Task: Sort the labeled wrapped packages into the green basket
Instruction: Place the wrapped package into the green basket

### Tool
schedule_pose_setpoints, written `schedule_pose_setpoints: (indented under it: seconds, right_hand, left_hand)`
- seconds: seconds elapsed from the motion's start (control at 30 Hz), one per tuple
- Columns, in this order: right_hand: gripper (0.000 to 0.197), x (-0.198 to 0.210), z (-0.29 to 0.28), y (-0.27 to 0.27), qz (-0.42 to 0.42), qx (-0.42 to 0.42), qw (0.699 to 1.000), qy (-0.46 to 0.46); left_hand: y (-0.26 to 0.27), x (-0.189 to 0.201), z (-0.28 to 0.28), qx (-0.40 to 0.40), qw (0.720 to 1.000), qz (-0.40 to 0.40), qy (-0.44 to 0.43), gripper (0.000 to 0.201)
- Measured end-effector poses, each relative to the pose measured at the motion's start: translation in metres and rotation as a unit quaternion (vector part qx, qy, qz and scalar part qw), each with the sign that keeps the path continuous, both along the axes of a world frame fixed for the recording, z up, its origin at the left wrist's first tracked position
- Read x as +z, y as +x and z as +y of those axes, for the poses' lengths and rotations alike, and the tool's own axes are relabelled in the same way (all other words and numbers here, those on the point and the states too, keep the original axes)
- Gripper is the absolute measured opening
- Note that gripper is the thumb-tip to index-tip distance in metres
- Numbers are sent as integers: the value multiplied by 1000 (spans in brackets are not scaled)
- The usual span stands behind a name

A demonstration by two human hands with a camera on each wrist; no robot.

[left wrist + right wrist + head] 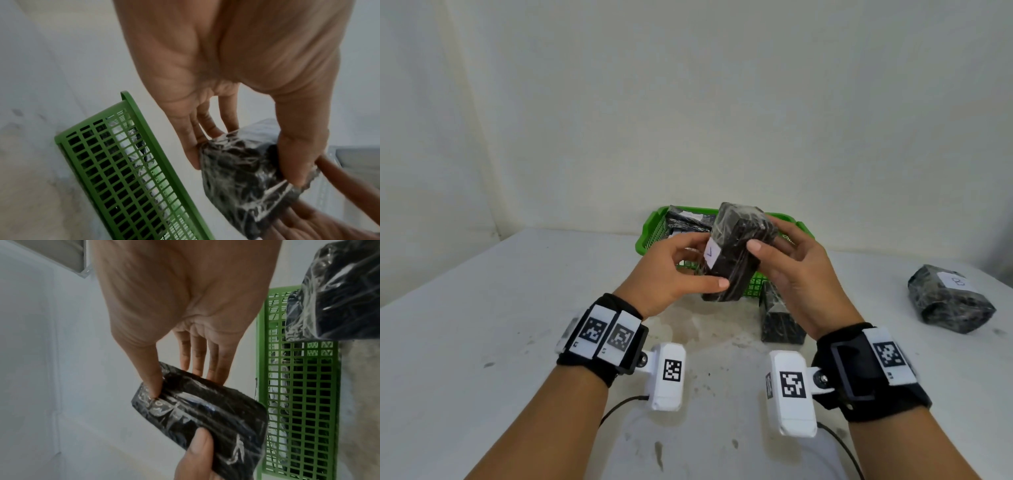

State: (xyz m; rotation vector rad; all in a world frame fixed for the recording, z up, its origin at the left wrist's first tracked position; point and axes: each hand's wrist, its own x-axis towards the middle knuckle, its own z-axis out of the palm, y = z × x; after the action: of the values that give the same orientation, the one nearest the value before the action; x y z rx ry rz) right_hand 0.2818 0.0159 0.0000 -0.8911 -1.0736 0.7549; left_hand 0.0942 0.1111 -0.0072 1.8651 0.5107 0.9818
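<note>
Holding a black wrapped package (736,253) in both hands, a person lifts it just above the near rim of the green basket (645,240), which sits at the far edge of the white table (482,325), about mid-width. Left hand (671,274) grips the pkg's lower end, thumb across the front and fingers curled behind; right hand (796,270) clasps its upper side, thumb on the front face, fingers wrapped round the back. A white label (711,255) w/ a handwritten mark, which cannot be read for certain, faces the head camera. Pkg stands tilted, top end leaning away toward the basket. Inside the basket, at its left end, lies another wrapped package (686,221) w/ a pale label. A third, unlabeled on the side shown, stands on the table just beside the basket's near wall (779,320), partly hidden by the right wrist. A fourth, labeled package (950,298) lies near the table's right edge, well apart from the rest. Both wrists carry black straps w/ white marker tags.
</note>
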Motion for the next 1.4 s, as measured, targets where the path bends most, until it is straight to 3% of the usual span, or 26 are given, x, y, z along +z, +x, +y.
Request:
schedule_pose_setpoints:
  seconds: [0.23,0.4,0.47,0.53,0.67,0.8,0.97,1.13,1.2,1.3,1.4]
  right_hand:
    - [55,7,-11,-20,-43,54,994,-80]
    - [47,7,-10,-24,-6,74,992,-103]
    - [42,5,-10,-19,-23,84,992,-96]
    - [45,3,-8,-15,-41,82,992,-81]
    - [67,-2,-3,-8,-54,76,994,-62]
    - [79,-5,0,-3,-58,66,994,-72]
    - [104,-11,8,-6,-65,67,986,-139]
    - [97,-9,9,-8,-58,38,991,-111]
    - [100,-9,9,-5,-71,24,991,-115]
    - [91,-10,8,-5,-78,24,989,-127]
    - [89,-11,8,-9,-85,54,987,-124]
  left_hand:
    - [6,-2,1,69,996,2,56,83]
    - [8,-2,-5,36,998,9,53,90]
    - [8,1,-9,6,1000,-5,25,79]
    - [7,6,-14,-20,999,-32,-26,67]
    - [5,9,-17,-53,994,-10,-91,70]
    - [6,10,-16,-32,994,-34,-103,63]
    - [5,9,-12,7,996,-72,-53,57]
    - [4,7,-12,-35,995,-46,-84,77]
    - [4,7,-13,-48,994,-25,-98,75]
    - [6,7,-12,-15,996,-26,-88,63]
    - [7,6,-10,18,997,-26,-67,78]
